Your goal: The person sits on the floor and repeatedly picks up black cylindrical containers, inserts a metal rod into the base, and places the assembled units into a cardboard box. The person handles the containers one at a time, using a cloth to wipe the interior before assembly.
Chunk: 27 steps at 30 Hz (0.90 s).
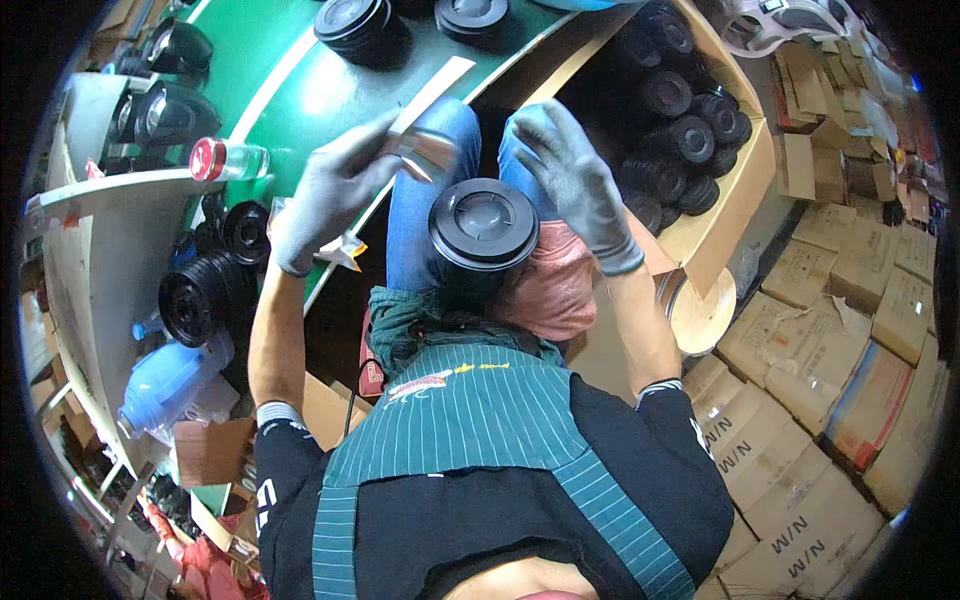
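A black round ribbed part [484, 222] with a domed centre rests on my lap, over my thighs. To its upper left, my gloved left hand [338, 190] is closed around what looks like a flat brush [424, 152]; motion blurs part of it. My gloved right hand [572, 180] hovers at the upper right of the round part, apart from it. Its fingers are extended and nothing shows in them. Both gloves are grey.
At the upper right, an open cardboard box [728, 215] holds several stacks of similar black round parts [690, 138]. More stacked parts [352, 22] stand on the green table [330, 95], with a red-lidded jar [228, 160] at left. Closed cartons [800, 340] cover the right side.
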Available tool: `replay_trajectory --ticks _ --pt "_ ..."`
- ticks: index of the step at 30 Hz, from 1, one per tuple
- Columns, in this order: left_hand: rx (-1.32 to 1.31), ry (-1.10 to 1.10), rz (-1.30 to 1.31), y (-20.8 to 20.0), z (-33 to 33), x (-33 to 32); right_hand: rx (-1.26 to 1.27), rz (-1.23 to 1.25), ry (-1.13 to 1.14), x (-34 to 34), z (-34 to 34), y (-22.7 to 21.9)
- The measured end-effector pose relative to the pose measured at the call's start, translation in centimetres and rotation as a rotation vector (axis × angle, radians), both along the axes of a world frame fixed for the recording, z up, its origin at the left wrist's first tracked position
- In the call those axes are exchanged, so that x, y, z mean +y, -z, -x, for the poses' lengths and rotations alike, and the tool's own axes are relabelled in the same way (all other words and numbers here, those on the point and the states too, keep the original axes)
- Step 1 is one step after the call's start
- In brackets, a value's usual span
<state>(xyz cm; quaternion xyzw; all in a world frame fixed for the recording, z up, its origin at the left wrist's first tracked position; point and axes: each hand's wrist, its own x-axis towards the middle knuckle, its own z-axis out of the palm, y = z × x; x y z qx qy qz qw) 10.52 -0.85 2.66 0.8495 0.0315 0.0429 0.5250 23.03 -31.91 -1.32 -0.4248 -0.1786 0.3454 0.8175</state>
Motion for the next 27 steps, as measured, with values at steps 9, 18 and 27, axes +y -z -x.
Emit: replay_trajectory --ticks 9,18,27 --pt "0.116 0.185 -0.474 -6.9 1.4 -10.4 0.448 -0.209 -0.027 3.7 -0.6 2.3" --pt "-0.104 -0.003 -0.49 -7.5 2.6 -16.5 0.418 -0.178 -0.359 9.6 -1.5 4.3" --pt "-0.108 0.03 -0.475 -7.1 2.3 -18.0 0.384 -0.1 -0.371 8.5 -1.8 4.6"
